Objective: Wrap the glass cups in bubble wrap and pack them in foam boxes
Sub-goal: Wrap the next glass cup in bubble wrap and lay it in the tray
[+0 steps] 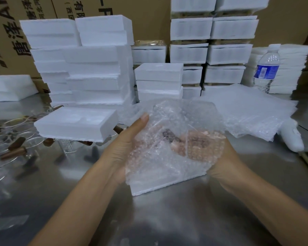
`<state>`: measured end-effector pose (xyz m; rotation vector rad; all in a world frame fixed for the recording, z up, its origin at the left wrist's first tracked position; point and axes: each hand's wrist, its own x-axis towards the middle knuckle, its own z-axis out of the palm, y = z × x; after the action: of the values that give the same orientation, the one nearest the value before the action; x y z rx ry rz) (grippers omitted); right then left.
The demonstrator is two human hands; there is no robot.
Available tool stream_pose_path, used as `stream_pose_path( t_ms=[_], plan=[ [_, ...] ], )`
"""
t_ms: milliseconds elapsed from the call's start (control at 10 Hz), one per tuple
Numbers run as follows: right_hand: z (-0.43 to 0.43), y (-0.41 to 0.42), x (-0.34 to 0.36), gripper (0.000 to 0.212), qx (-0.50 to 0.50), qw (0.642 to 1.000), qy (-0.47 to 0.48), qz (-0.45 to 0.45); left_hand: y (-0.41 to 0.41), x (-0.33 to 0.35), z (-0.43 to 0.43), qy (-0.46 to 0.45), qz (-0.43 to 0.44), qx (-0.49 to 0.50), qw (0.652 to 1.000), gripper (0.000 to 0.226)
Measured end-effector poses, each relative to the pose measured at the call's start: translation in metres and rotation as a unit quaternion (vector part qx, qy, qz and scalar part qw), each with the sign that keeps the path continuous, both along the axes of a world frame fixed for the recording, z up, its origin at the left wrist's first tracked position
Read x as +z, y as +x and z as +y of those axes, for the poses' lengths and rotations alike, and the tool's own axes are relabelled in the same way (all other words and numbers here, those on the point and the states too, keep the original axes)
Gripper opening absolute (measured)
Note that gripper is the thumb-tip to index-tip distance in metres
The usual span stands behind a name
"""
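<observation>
The bubble wrap is bunched into a loose bundle held above the steel table. A brown handle shows dimly through it, though the glass itself is hard to make out. The left hand clasps the bundle's left side with the thumb up, and the right hand grips its right, fingers curled behind the film. Just under the bundle lies one open foam box. Left of the bundle, another foam box rests on several loose glass cups. To the bundle's right lies a pile of wrap sheets, with one water bottle beyond it. Behind the bundle stand foam stacks against cardboard cartons.
</observation>
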<state>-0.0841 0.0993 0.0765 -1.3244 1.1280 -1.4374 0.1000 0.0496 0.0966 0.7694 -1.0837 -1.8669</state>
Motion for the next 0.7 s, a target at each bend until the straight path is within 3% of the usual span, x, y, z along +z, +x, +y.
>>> stream_pose_path(
  t_ms=[100,200,300,400,500,700],
  plan=[
    [0.014,0.013,0.016,0.042,-0.044,0.993,-0.041,0.099,-0.003,0.003,-0.002,0.036,0.079,-0.019,0.996,0.053],
    [0.014,0.01,0.02,0.032,-0.107,0.981,-0.128,0.094,-0.001,0.001,-0.007,0.064,0.158,-0.018,0.985,0.068],
    [0.016,0.002,0.024,0.042,-0.082,0.976,-0.17,0.106,0.002,0.001,-0.009,0.067,0.228,-0.013,0.971,0.077],
    [0.014,-0.004,0.023,0.019,-0.1,0.963,-0.154,0.198,0.002,0.001,-0.009,0.057,0.245,0.002,0.968,0.097],
    [0.007,-0.005,0.031,0.005,-0.151,0.969,-0.144,0.135,0.001,0.001,-0.009,0.057,0.26,0.004,0.964,0.112],
    [-0.004,0.001,0.07,0.011,-0.169,0.97,-0.168,0.053,0.001,0.001,-0.011,0.037,0.31,0.031,0.949,0.095]
  ],
)
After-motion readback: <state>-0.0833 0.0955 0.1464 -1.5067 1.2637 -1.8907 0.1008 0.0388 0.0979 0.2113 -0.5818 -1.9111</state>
